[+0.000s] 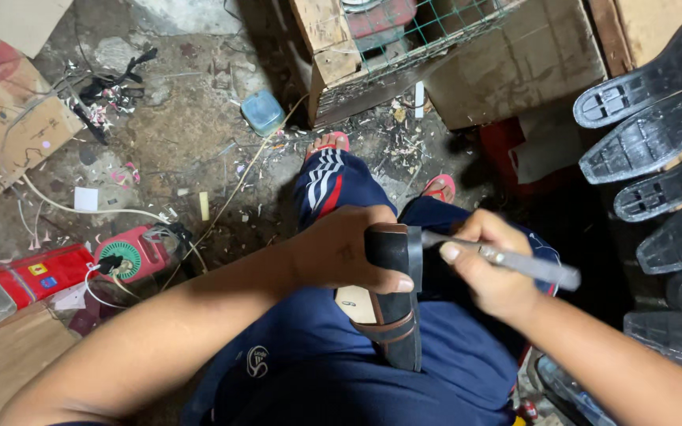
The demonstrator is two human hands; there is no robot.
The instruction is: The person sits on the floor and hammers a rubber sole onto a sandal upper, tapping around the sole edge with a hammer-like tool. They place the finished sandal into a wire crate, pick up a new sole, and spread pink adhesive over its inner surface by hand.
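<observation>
The left hand [341, 256] has its grip closed tight around the heel of a black shoe [392, 296], which rests on the person's lap in blue pants [341, 363]. The right hand [487, 268] has its grip closed on a thin metal tool [515, 260], and the tool's tip touches the side of the shoe's heel. A row of black shoe soles [657, 142] lies just to the right, and a small red fan [132, 254] sits on the dirty floor [175, 134] to the left.

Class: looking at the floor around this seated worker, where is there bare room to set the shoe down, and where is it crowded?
Barest: the dirt floor between the blue tub and cardboard, though littered with scraps. Crowded: black soles fill the right side, the red device and cords the lower left. Both hands are busy: left hand on the shoe, right hand on a tool.
</observation>
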